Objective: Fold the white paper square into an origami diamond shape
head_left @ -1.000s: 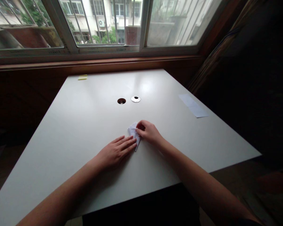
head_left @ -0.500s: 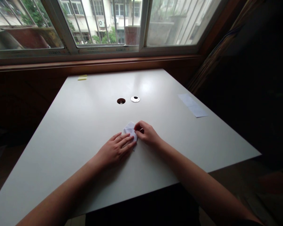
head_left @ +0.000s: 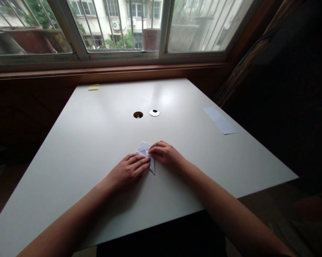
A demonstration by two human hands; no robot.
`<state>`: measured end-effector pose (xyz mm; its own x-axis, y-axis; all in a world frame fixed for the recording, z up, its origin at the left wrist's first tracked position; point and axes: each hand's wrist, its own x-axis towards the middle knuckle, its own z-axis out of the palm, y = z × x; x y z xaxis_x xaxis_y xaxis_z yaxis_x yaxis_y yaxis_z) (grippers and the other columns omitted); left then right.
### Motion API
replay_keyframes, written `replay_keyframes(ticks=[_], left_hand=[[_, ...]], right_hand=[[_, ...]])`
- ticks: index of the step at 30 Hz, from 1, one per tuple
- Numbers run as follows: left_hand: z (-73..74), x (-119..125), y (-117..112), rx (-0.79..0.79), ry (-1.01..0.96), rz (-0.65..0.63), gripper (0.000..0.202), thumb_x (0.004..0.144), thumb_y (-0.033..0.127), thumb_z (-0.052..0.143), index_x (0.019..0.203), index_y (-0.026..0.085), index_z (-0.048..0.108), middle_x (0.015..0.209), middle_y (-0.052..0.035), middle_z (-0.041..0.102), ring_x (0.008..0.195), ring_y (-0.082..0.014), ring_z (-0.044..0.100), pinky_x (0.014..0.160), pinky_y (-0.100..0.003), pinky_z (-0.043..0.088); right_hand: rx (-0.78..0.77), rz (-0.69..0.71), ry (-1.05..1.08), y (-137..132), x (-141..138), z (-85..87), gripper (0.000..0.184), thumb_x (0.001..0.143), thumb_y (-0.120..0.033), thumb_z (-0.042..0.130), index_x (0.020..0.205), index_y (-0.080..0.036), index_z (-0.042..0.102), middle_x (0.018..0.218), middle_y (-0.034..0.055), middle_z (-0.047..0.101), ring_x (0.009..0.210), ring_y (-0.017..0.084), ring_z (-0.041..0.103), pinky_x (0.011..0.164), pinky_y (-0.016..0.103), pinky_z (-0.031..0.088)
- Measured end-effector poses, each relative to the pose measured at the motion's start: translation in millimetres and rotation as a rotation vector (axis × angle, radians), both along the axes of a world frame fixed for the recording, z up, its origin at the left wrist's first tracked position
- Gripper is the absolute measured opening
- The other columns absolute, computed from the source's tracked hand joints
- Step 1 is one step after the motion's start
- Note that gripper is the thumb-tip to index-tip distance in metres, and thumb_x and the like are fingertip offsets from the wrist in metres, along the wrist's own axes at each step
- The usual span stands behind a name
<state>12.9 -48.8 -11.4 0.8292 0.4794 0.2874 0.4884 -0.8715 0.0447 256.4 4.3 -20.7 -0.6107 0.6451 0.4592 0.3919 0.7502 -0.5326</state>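
Observation:
A small folded piece of white paper (head_left: 143,147) lies on the white table (head_left: 102,121), its pointed lower end showing between my hands. My left hand (head_left: 130,168) rests on the paper's left side, fingers stretched out and lying flat. At the right edge, my right hand (head_left: 166,153) has its fingers drawn together on the paper, with the thumb mostly hidden beneath them. Both hands cover part of the folds.
Beyond the hands are a round hole (head_left: 138,115) in the tabletop and a silver ring-shaped cover (head_left: 154,113). A white paper strip (head_left: 221,121) lies near the right edge. Yellow strips (head_left: 93,87) sit at the far left corner, below a barred window (head_left: 123,26).
My right hand's fingers have come down closer together onto the paper. The paper has turned a little, and its lower point shows more. My left hand has shifted slightly left.

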Motion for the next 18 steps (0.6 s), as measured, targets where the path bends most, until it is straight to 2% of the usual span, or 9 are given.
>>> replay_keyframes(ticks=[3,6,9,13,18], left_hand=[[2.1,-7,3,-0.002,0.001,-0.026,0.037,0.098,0.021,0.047,0.135,0.024,0.053,0.138,-0.0037,0.058,0.124,-0.0227,0.052,0.112,-0.046,0.033],[1.5,-13,8,-0.006,0.000,-0.006,0.040,0.098,0.024,0.049,0.137,0.031,0.051,0.138,-0.0016,0.058,0.125,-0.0240,0.049,0.114,-0.050,0.029],[-1.4,-16,11,-0.029,0.001,0.014,0.044,0.097,0.025,0.051,0.141,0.032,0.047,0.138,-0.0027,0.057,0.126,-0.0237,0.048,0.110,-0.045,0.037],[-4.6,-19,15,-0.052,-0.019,0.035,0.042,0.097,0.025,0.051,0.139,0.030,0.050,0.135,-0.0026,0.059,0.119,-0.0224,0.051,0.101,-0.039,0.045],[-3.1,-19,16,-0.057,-0.051,0.086,0.037,0.097,0.026,0.050,0.133,0.029,0.056,0.129,-0.0040,0.063,0.106,-0.0205,0.055,0.097,-0.039,0.047]], right_hand=[[-0.043,0.078,0.000,-1,0,2.8,0.013,0.092,-0.018,0.057,0.096,-0.022,0.069,0.102,0.0063,0.070,0.096,0.019,0.062,0.090,0.036,0.052],[-0.096,0.088,0.005,-4,0,5.2,0.011,0.091,-0.019,0.059,0.099,-0.022,0.066,0.104,0.0068,0.069,0.099,0.019,0.062,0.092,0.036,0.052],[-0.129,0.092,-0.005,-6,0,6.8,0.014,0.087,-0.025,0.066,0.101,-0.021,0.063,0.106,0.0074,0.066,0.102,0.020,0.062,0.093,0.036,0.051],[-0.146,0.118,-0.044,-11,-2,8.0,0.031,0.079,-0.037,0.075,0.099,-0.021,0.059,0.114,0.0094,0.061,0.108,0.021,0.061,0.096,0.038,0.051],[-0.143,0.181,-0.049,-12,-3,9.2,0.029,0.077,-0.033,0.077,0.098,-0.021,0.059,0.118,0.0102,0.059,0.125,0.024,0.053,0.103,0.039,0.047]])
